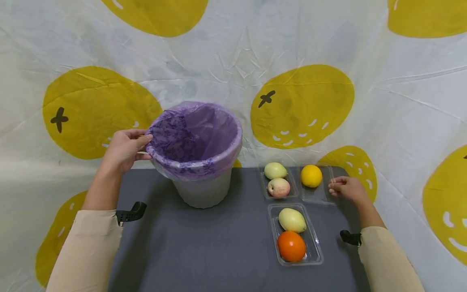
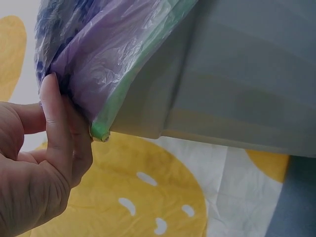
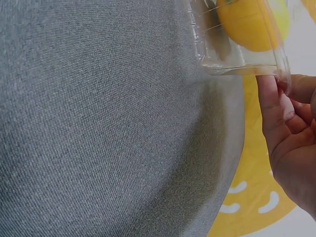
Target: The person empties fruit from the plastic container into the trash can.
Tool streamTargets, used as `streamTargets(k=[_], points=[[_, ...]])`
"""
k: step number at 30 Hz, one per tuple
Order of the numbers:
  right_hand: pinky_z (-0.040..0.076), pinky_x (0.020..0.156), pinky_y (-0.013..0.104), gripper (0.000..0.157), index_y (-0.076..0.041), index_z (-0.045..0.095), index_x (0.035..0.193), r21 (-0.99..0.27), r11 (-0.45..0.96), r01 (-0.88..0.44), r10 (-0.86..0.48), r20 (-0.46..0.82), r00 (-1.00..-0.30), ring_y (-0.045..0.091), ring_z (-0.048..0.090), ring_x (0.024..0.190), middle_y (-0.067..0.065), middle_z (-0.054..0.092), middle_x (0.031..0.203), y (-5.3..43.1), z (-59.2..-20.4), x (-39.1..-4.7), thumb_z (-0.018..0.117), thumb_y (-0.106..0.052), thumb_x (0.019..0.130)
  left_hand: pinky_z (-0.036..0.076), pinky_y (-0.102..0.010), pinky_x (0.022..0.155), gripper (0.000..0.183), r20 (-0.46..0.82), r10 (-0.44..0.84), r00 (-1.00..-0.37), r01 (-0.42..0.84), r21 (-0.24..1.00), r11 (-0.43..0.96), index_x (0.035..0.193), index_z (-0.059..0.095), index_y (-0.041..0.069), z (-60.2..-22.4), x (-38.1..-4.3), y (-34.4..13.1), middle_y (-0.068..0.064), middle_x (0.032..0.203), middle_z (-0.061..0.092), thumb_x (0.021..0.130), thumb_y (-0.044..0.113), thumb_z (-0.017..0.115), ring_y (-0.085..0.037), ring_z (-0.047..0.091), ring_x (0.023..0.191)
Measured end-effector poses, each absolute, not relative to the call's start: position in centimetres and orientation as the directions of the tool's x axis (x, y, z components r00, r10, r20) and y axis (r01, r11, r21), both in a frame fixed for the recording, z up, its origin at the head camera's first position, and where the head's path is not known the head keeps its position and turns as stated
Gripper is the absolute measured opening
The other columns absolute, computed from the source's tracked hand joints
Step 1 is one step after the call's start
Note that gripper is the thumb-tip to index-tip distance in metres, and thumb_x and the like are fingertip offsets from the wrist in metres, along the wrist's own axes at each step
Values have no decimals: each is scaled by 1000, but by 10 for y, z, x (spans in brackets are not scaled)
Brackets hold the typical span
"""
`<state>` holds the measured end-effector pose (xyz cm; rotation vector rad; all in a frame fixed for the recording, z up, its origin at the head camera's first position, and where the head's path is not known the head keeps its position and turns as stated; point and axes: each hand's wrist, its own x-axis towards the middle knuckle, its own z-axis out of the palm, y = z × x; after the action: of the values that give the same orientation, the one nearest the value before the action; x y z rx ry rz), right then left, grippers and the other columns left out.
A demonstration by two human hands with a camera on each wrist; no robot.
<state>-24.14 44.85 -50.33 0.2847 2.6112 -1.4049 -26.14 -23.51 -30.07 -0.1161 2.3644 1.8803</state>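
Note:
My left hand pinches the left rim of a grey-white trash bin. A purple patterned trash bag lines this bin and folds down over its rim. In the left wrist view the fingers press against the bag near its green edge. At the far right, my right hand pinches the right edge of a clear plastic tray between thumb and fingers. One round yellow fruit sits in that tray. The right wrist view shows the grip at the tray's corner.
Left of the held tray, another clear tray holds a pale green fruit and a pinkish one. A nearer tray carries a pale green fruit and an orange fruit. Patterned cloth hangs behind the dark grey table.

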Motion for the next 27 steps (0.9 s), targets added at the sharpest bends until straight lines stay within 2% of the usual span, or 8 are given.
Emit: streamTargets(k=[7,13,20,27], points=[[65,74,27,46,20,52,133,-837,497,228,99,-206,-974,7,73,77,4,75,97,447,-503,-241,63,-15,105,63,-24,64,66,-137,12,-990,-132,968,214,159,33,-3,-301,-262,-236,-1,122,49,105,24,61,-5,64,80],[65,73,28,45,21,51,133,-850,486,204,112,-171,-979,8,74,77,7,76,98,447,-497,-238,61,-13,105,63,-24,64,66,-142,14,-990,-137,971,196,159,33,-4,-301,-262,-235,-1,120,50,105,23,61,-6,64,80],[65,71,26,45,19,52,131,-845,495,203,122,-163,-979,8,74,76,-1,76,91,444,-484,-234,63,-15,105,63,-23,63,67,-142,17,-990,-137,973,184,159,33,-4,-301,-261,-236,-2,119,50,105,23,61,-6,64,79],[65,73,27,44,19,52,132,-850,483,209,112,-176,-978,9,75,76,2,75,93,440,-479,-227,62,-15,105,63,-23,64,66,-150,20,-989,-143,970,197,159,33,-3,-301,-261,-235,-2,121,49,105,25,60,-5,64,80]])
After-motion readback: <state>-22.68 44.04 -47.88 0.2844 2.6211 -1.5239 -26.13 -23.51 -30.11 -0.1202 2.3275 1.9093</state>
